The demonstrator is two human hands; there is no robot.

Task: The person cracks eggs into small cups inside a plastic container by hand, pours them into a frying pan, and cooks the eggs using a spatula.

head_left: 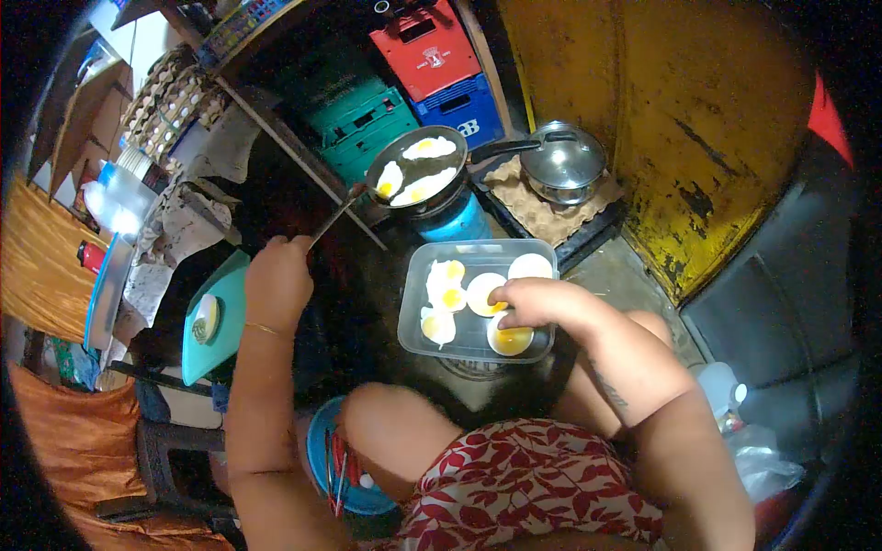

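Observation:
My left hand point(278, 280) is closed around the handle of a long metal turner point(333, 220), whose far end reaches the left rim of a black frying pan point(415, 204). Several fried eggs point(428, 149) lie apart in the pan. Over a clear plastic container point(418, 343) reaches my right hand point(531, 303), its thumb and fingers apart among the eggs. Under the fingertips are a round egg point(481, 290) and another round egg point(511, 342). Irregular fried eggs point(439, 323) lie on the container's left side. The fingertips' exact contact is hard to make out.
The pan sits above a blue stove part point(459, 220). A lidded metal pot point(562, 165) stands on cardboard point(551, 216) to the right. At left are a turquoise board point(197, 354) and egg trays point(175, 101). Stacked crates point(427, 55) stand behind; a blue basin point(323, 441) is below.

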